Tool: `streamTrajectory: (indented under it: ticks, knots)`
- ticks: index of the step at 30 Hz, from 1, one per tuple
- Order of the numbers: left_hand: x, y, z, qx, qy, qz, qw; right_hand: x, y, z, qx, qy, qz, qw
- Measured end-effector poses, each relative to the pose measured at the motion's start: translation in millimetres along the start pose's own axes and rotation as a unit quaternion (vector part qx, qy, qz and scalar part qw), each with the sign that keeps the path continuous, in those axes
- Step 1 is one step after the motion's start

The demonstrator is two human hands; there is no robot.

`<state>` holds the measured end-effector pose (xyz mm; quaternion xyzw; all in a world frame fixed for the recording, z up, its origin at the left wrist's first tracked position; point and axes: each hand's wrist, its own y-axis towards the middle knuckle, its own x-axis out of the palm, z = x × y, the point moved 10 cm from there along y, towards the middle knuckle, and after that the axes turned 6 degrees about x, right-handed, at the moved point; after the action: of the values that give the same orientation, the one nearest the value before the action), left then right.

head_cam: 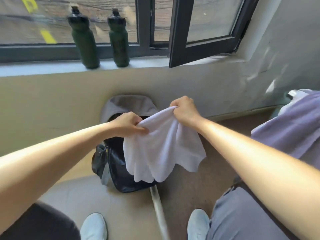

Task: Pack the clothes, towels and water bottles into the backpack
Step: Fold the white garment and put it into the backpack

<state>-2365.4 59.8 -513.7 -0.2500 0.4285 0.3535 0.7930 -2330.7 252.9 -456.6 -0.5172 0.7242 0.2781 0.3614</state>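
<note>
The floor (187, 187) meets a pale wall, and the backpack (119, 172) stands on the floor against the foot of that wall. It is black, and its grey top flap (129, 104) is thrown back against the wall so the mouth is open. A lavender cloth (292, 129) lies bunched at the right edge of the view, well apart from the backpack; what it rests on cannot be made out. A grey garment (242, 213) fills the lower right corner.

A white towel (159, 148) hangs in the air over the open backpack, its lower edge draping in front of the bag's black body. The left hand (128, 125) grips the towel's upper left edge, its fingers (138, 129) curled tight round a bunch of cloth. The right hand (185, 110) holds the upper right edge a little higher, its fingers (174, 108) also closed on the fabric.

Two dark green water bottles stand upright on the windowsill (43, 67), the left bottle (84, 42) just beside the right bottle (119, 40), both left of an open window sash (204, 47). A pale rod (157, 203) lies on the floor between two light shoes (94, 226).
</note>
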Motion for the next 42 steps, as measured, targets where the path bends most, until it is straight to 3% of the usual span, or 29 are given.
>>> streamTrajectory:
  ticks: [3,10,12,15,19,22,25,28,32,34,36,39,42]
  knots:
    - [12,7,-29,-0.019,0.005,-0.05,0.999,5,13,5,0.007,-0.001,0.012,1.0]
    - [13,5,-72,-0.037,0.029,-0.078,0.996,5,33,28,0.017,-0.03,0.039,0.999]
    - [3,3,-88,-0.059,0.027,-0.046,0.997,3,37,40,0.032,-0.026,0.044,0.998]
    - [-20,2,-102,-0.102,-0.024,0.063,0.993,3,42,55,0.053,-0.028,0.058,0.997]
    - [-37,-11,-110,-0.143,-0.15,0.178,0.962,13,39,73,0.115,-0.001,0.042,0.992]
    - [-43,-24,-116,-0.161,-0.238,0.22,0.932,27,27,72,0.134,0.048,-0.001,0.99]
    - [-40,-34,-106,-0.171,-0.305,0.213,0.912,47,12,49,0.107,0.098,-0.061,0.988]
    - [-38,-34,-87,-0.172,-0.328,0.185,0.91,57,-2,5,0.077,0.159,-0.108,0.978]
    - [-38,-35,-55,-0.159,-0.355,0.16,0.907,81,-20,-9,0.151,0.29,-0.13,0.936]
    - [-26,-41,-46,-0.159,-0.373,0.156,0.901,93,-29,-13,0.124,0.244,-0.14,0.951]
    - [-7,-44,-30,-0.138,-0.357,0.115,0.917,99,-39,-27,0.051,0.177,-0.188,0.965]
    - [-5,-40,-13,-0.086,-0.281,0.077,0.953,100,-46,-59,-0.05,0.175,-0.283,0.942]
    - [-15,-39,-6,-0.059,-0.271,0.05,0.96,106,-48,-63,-0.044,0.175,-0.358,0.916]
